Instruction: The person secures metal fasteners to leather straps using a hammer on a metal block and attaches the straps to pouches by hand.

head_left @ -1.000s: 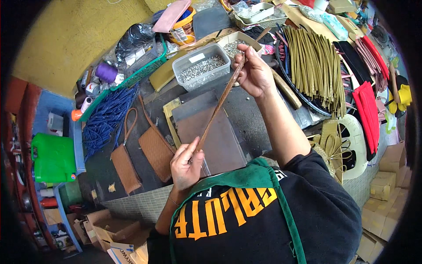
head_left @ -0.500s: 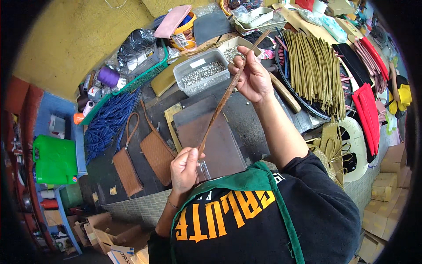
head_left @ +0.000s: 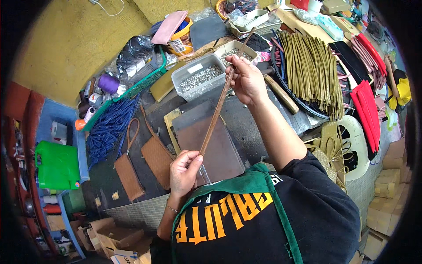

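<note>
A long, narrow brown leather strap (head_left: 218, 108) stretches diagonally between my two hands, held above the workbench. My left hand (head_left: 184, 169) pinches its lower end between thumb and fingers, close to my apron. Farther up and to the right, my right hand (head_left: 246, 79) grips it near the upper end, whose tip sticks out beyond the fingers. Beneath the strap lies a flat dark brown board (head_left: 211, 138). Left of my left hand rest two brown woven pouches, one a larger pouch (head_left: 157, 154) and one a smaller wristlet (head_left: 129, 177) with a loop.
A clear plastic tub (head_left: 198, 79) of small metal fittings stands behind the board. A wooden-handled hammer (head_left: 281, 94) lies to the right, beside a round tray heaped with olive straps (head_left: 310, 72). Blue straps (head_left: 110, 127) and a green basket (head_left: 140, 88) occupy the left.
The strap has turned so its smooth flat face shows, where it looked twisted before. My right hand has shifted slightly left and down along with the strap.
</note>
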The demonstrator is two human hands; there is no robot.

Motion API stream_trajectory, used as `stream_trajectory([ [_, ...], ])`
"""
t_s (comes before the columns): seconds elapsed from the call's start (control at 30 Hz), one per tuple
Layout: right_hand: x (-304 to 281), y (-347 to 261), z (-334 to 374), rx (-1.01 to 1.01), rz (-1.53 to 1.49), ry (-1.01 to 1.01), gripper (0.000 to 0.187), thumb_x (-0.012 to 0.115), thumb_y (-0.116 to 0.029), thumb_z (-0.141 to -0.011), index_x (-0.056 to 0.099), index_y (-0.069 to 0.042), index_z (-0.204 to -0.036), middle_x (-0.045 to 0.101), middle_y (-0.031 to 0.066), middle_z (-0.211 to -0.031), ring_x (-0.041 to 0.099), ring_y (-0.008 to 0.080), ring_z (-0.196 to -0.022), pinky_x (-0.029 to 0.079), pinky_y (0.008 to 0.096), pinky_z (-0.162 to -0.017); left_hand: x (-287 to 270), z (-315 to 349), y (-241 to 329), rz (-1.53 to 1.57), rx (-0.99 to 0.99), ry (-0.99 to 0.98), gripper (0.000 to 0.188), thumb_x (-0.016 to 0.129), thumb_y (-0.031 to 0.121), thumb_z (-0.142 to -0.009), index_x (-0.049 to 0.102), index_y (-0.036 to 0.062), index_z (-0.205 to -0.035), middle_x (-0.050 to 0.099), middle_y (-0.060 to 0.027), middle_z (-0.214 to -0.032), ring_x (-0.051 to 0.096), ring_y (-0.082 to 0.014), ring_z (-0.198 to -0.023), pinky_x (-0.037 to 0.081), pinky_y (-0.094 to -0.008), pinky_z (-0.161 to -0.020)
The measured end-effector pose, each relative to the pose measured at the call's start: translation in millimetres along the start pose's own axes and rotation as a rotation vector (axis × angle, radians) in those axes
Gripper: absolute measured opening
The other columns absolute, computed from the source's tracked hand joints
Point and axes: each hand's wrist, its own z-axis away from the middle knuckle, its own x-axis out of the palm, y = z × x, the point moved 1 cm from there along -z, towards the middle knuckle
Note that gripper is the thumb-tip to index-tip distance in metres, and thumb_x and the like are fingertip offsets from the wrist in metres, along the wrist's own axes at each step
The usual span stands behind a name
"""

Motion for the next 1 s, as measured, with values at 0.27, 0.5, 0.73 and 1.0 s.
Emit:
stream_trajectory([
  [0.27, -3.7, 2.2, 0.0, 0.022, -0.043, 0.005, 0.020, 0.045, -0.022, -0.085, 0.052, -0.004, -0.089, 0.053, 0.0014, -0.061, 0.049, 0.0082, -0.051, 0.035, 0.0185, -0.042, -0.4, 0.5, -1.6, 0.023, -0.022, 0.014, 0.008, 0.056, 0.003, -0.076, 0.055, -0.0042, -0.079, 0.050, -0.0007, -0.071, 0.046, -0.0049, -0.062, 0.038, -0.0174, -0.056],
  [0.5, -2.8, 2.0, 1.9, 0.031, -0.032, 0.005, 0.020, 0.045, -0.023, -0.085, 0.052, -0.005, -0.089, 0.054, 0.0011, -0.061, 0.050, 0.0088, -0.052, 0.036, 0.0188, -0.044, -1.0, 1.5, -2.3, 0.013, -0.014, 0.020, 0.007, 0.056, 0.003, -0.076, 0.055, -0.0035, -0.079, 0.049, -0.0006, -0.071, 0.046, -0.0049, -0.063, 0.039, -0.0175, -0.057],
  [0.73, -5.9, 3.5, 2.5, 0.036, -0.026, 0.017, 0.021, 0.044, -0.024, -0.085, 0.053, -0.005, -0.089, 0.054, 0.0015, -0.062, 0.050, 0.0091, -0.054, 0.037, 0.0191, -0.045, -0.2, 2.6, -0.8, -0.013, 0.002, 0.008, 0.006, 0.055, 0.003, -0.076, 0.054, -0.0029, -0.078, 0.049, -0.0006, -0.071, 0.045, -0.0050, -0.063, 0.038, -0.0174, -0.058],
  [1.0, 23.8, 62.3, 94.7, 0.485, 0.540, -0.554, 0.018, 0.049, -0.022, -0.084, 0.052, -0.005, -0.080, 0.054, 0.0007, -0.067, 0.049, 0.0060, -0.058, 0.040, 0.0192, -0.049, 1.3, -1.8, 1.9, 0.007, -0.008, 0.093, 0.009, 0.052, 0.007, -0.081, 0.052, -0.0017, -0.081, 0.051, -0.0003, -0.074, 0.045, -0.0048, -0.064, 0.039, -0.0193, -0.060],
])
